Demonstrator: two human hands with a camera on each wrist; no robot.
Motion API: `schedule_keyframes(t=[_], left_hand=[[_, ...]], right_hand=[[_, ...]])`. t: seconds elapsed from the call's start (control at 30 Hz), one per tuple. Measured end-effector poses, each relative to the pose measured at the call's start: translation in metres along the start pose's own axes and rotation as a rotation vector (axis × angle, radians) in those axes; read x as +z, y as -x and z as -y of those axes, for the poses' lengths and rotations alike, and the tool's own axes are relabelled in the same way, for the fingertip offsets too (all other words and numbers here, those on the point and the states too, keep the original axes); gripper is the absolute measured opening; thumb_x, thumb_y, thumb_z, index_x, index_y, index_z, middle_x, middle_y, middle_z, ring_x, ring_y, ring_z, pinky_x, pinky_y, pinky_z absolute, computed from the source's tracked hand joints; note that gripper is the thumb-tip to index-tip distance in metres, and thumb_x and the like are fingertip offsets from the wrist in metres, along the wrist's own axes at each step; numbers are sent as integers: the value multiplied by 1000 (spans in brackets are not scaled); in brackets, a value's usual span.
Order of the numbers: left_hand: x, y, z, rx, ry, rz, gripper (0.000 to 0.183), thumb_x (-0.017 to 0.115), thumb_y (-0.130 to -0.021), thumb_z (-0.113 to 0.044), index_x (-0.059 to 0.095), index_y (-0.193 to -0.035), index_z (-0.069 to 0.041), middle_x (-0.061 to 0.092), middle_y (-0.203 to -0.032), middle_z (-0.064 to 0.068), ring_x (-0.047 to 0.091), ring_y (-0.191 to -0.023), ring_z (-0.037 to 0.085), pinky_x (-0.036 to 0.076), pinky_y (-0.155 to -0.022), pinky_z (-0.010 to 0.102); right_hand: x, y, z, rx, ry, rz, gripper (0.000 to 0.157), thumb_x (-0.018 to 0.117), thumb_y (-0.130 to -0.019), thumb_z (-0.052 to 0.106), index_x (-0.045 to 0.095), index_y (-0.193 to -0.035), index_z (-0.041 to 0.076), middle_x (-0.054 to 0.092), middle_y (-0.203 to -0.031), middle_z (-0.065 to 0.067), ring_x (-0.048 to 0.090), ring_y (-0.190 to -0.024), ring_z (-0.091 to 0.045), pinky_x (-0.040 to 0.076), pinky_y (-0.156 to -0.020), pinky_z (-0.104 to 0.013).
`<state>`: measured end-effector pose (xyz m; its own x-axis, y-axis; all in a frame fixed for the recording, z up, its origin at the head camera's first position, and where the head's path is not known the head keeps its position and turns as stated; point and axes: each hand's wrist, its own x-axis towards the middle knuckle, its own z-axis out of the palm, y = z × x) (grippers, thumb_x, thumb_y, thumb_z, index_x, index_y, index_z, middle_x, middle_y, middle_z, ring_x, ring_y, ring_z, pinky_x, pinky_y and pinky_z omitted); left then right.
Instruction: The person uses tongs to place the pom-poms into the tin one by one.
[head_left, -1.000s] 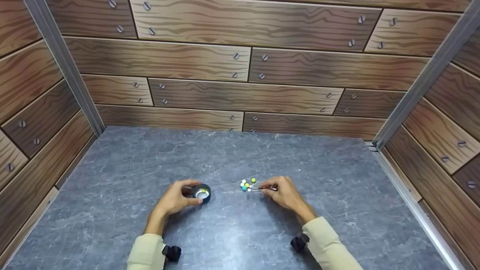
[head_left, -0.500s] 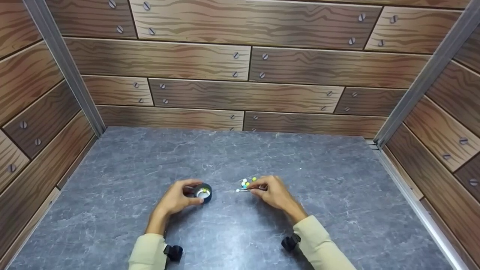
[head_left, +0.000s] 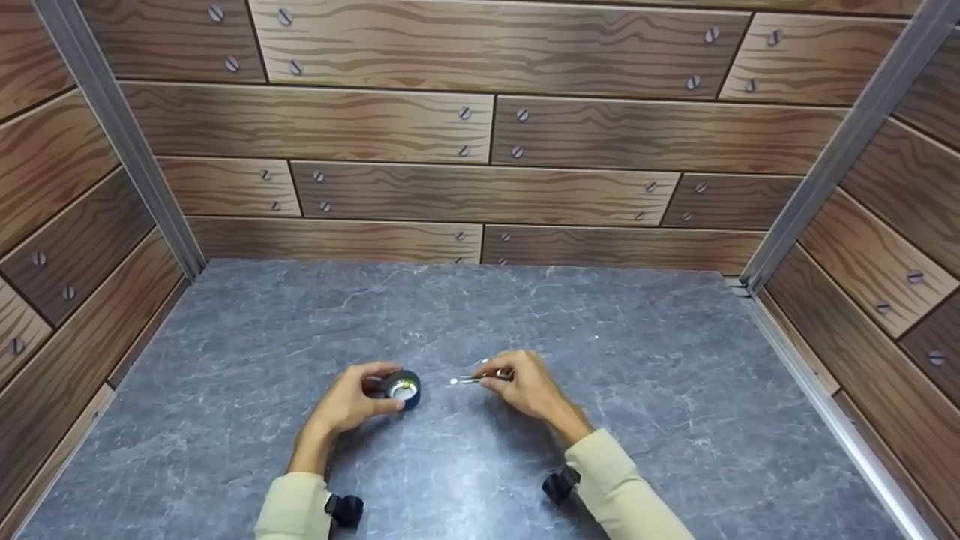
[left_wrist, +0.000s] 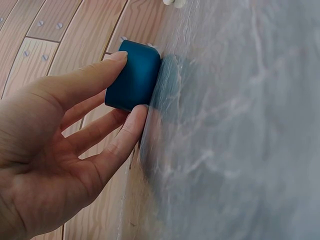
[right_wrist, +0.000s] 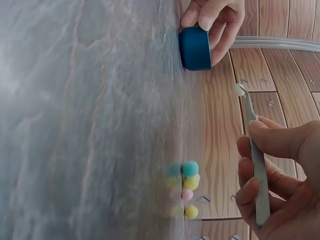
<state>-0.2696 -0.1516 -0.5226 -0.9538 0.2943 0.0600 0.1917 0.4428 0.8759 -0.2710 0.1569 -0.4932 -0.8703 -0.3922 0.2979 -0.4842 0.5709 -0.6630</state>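
Note:
A small dark blue cup (head_left: 417, 385) stands on the table, gripped between the thumb and fingers of my left hand (head_left: 349, 399). Inside its pale interior lies a yellow-green pom-pom (head_left: 406, 384). The left wrist view shows the same cup (left_wrist: 134, 75) from the side. My right hand (head_left: 523, 386) pinches metal tweezers (right_wrist: 256, 167) with bent tips. They hold a white pom-pom (right_wrist: 239, 90) up off the table, to the right of the cup in the head view.
On the table sit a teal pom-pom (right_wrist: 190, 168), a yellow pom-pom (right_wrist: 192, 182) and a pink pom-pom (right_wrist: 187, 195), mostly hidden behind my right hand in the head view. Wood-patterned walls (head_left: 480, 127) enclose the grey marbled table (head_left: 637, 405).
My right hand has carried the tweezers and the white pom-pom leftward from the cluster toward the cup. My left hand keeps its hold on the cup in about the same place.

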Motion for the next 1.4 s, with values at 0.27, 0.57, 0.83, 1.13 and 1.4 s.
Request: schedule_keyframes(t=[0.27,0.57,0.83,1.13,1.4], left_hand=[[0,6,5,22,5,9,55,87,-80,-11,68,-131,-4,71,-128,18,68,-116,38,52,-103,56],[-1,5,3,43,32,18,54,87,-80,-7,68,-131,-2,71,-125,22,68,-115,40,52,-102,57],[-1,0,2,28,7,14,54,87,-80,-10,69,-131,-4,72,-126,19,69,-114,38,54,-101,54],[0,-5,1,51,-2,19,54,87,-81,-11,68,-131,-2,71,-126,20,69,-115,39,53,-101,56],[-1,-4,1,21,9,22,54,87,-82,-11,68,-132,-3,72,-125,19,69,-115,37,54,-100,54]], right_hand=[[12,-7,6,1,-9,24,12,78,-88,5,84,-97,11,79,-89,-6,63,-73,-11,50,-65,-18],[23,-16,12,-16,-22,23,13,78,-88,4,84,-98,9,78,-89,-7,61,-74,-4,51,-67,-18],[29,-23,17,-28,-33,31,14,77,-88,3,83,-99,9,80,-93,-8,66,-78,-10,53,-69,-20],[38,-28,15,-42,-12,3,12,79,-87,5,84,-98,9,80,-91,-8,66,-76,-10,52,-68,-19],[48,-33,17,-73,-13,-4,12,78,-87,4,84,-97,9,79,-90,-8,69,-79,-13,54,-70,-21]])
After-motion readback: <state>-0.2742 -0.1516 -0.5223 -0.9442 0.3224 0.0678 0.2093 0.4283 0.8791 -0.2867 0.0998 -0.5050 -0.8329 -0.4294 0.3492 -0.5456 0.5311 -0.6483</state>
